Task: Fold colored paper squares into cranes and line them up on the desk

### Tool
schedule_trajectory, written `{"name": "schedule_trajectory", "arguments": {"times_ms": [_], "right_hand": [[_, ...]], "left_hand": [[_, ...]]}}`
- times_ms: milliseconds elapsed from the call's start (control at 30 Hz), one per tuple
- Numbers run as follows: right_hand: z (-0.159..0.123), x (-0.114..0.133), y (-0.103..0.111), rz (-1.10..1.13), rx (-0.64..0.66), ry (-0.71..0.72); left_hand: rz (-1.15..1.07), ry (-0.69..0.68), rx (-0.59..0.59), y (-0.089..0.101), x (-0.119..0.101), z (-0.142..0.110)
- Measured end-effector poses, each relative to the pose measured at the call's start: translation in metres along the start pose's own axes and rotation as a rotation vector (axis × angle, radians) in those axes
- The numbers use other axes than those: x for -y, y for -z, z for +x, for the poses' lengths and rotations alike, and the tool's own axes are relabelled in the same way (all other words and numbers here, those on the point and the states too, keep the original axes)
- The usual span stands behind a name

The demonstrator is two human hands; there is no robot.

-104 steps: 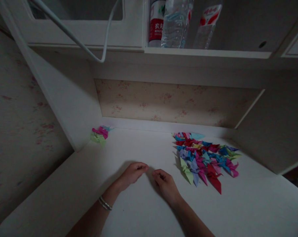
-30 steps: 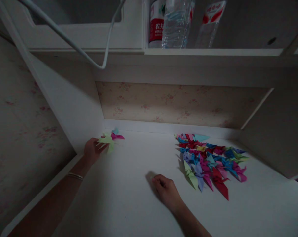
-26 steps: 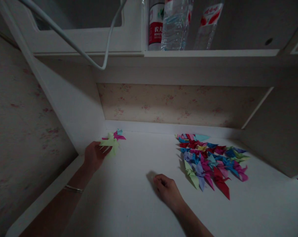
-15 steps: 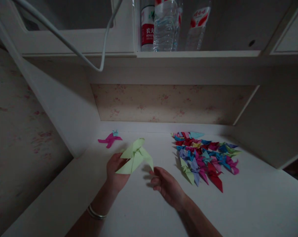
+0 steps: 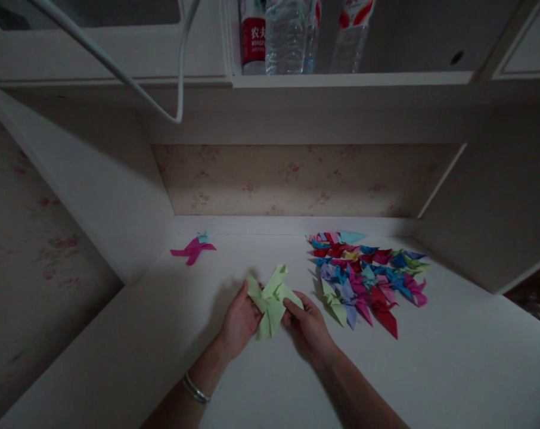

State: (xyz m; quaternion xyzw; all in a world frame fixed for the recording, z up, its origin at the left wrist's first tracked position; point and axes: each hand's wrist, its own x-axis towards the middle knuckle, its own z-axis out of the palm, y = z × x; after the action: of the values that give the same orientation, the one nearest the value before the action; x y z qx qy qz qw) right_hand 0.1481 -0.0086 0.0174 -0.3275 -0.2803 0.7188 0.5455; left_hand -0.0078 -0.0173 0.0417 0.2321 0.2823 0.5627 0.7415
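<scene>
A pale green folded paper pinwheel [image 5: 271,301] with several arms is held between my two hands, just above the white desktop. My left hand [image 5: 241,322] grips its left side, with some fingers hidden behind the paper. On the right edge, my right hand [image 5: 309,328] pinches an arm, the thumb on top and the other fingers underneath. A silver bangle [image 5: 195,389] circles my left wrist.
Right of my hands, many folded paper cranes [image 5: 359,277] lie in rows on the white desk [image 5: 252,387]. A magenta paper pinwheel [image 5: 193,250] lies back left, touching a small light-blue paper piece [image 5: 202,237]. Plastic bottles [image 5: 285,42] stand on the shelf above; a white cable [image 5: 163,110] hangs down.
The green pinwheel has moved right and turned. My right hand has come onto its edge and closed on it, and my left hand has shifted right. The whole view has tilted slightly downward.
</scene>
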Motion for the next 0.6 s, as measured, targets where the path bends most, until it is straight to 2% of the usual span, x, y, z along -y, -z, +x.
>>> {"name": "schedule_trajectory", "arguments": {"times_ms": [133,200,300,400,600], "right_hand": [[-0.001,0.0,0.0,-0.008,-0.044,0.038],[-0.001,0.001,0.001,-0.022,-0.053,0.048],[-0.002,0.001,0.002,-0.06,-0.06,0.046],[-0.003,0.001,0.001,-0.089,-0.046,0.035],[-0.005,0.0,-0.001,-0.085,-0.011,0.013]], "left_hand": [[0.123,-0.089,0.03,-0.001,0.007,-0.004],[0.215,-0.079,0.024,0.001,0.011,-0.005],[0.343,-0.065,-0.01,0.006,0.014,-0.003],[0.434,-0.119,-0.057,0.009,0.013,0.0],[0.52,-0.151,-0.137,0.011,0.01,0.003]]}}
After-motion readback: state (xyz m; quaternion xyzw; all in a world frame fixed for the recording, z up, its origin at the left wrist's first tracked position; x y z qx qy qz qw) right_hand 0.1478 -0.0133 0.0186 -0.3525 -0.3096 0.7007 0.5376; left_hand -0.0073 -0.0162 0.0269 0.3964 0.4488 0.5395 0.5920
